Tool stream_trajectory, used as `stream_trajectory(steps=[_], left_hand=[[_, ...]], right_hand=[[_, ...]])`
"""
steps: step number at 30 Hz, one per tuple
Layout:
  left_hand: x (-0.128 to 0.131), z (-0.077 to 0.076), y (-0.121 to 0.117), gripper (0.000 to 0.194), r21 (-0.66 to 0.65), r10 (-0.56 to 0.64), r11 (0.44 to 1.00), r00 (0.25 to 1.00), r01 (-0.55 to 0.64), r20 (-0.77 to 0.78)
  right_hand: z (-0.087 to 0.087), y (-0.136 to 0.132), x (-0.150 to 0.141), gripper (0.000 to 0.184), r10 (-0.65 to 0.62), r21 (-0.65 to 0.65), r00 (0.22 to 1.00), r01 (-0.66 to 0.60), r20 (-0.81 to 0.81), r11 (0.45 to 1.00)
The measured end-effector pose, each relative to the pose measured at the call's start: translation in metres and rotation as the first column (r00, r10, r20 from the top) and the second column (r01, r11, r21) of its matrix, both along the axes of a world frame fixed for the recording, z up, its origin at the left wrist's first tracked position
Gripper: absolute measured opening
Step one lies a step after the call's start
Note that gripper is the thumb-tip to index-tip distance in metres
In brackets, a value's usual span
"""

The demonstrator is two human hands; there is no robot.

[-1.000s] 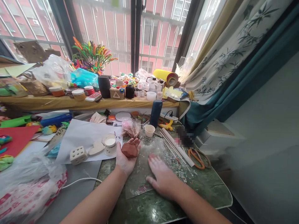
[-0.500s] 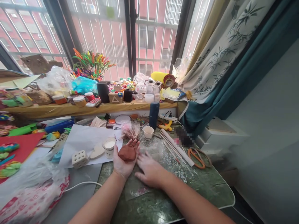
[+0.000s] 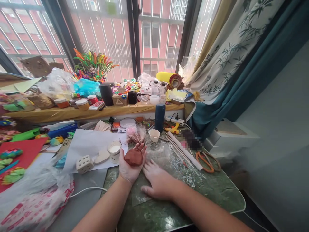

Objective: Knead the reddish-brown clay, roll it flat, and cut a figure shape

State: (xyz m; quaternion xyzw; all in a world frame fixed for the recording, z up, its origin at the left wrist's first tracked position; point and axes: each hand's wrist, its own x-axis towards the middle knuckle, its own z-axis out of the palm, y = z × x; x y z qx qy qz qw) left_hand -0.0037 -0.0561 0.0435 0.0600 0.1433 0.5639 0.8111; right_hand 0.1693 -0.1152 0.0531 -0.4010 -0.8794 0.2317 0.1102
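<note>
A flattened lump of reddish-brown clay (image 3: 134, 157) rests in the upturned palm of my left hand (image 3: 127, 170), the fingers stretched out behind it. Just to its right, my right hand (image 3: 158, 178) lies palm down with fingers extended, over a clear plastic sheet (image 3: 139, 197) on the green tabletop (image 3: 207, 196). A jar of white material (image 3: 114, 151) stands left of the clay. Beside that jar are a pale heart shape (image 3: 101, 156) and a white dice-like block (image 3: 84, 164), both on white paper (image 3: 79, 140).
Beyond the hands stand a paper cup (image 3: 154, 135) and a dark blue cylinder (image 3: 159, 118). Sticks, a white tube (image 3: 184, 151) and orange-handled scissors (image 3: 204, 162) lie at right near white scraps. A plastic bag (image 3: 36, 199) and white cable (image 3: 89, 188) are at left.
My right hand has flattened onto the sheet, fingers now in line and thumb out, covering pink bits seen before. The clay stays in my left palm. The view has shifted slightly.
</note>
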Motion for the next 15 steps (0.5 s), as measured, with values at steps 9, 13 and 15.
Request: stream_trajectory(steps=[9, 13, 15], left_hand=[[0.001, -0.001, 0.001, 0.070, 0.036, -0.070, 0.997, 0.998, 0.069, 0.010], [0.002, 0.000, 0.000, 0.067, 0.054, -0.115, 0.992, 0.993, 0.117, -0.031], [0.003, 0.001, -0.003, 0.063, 0.062, -0.120, 0.990, 0.991, 0.124, -0.062]], right_hand=[[0.001, -0.001, 0.057, 0.066, -0.189, -0.072, 0.982, 0.189, 0.014, 0.979], [0.005, 0.012, 0.021, 0.065, -0.274, -0.031, 0.938, 0.274, -0.214, 0.961], [0.004, 0.011, -0.004, 0.075, -0.329, -0.016, 0.905, 0.337, -0.270, 0.941]])
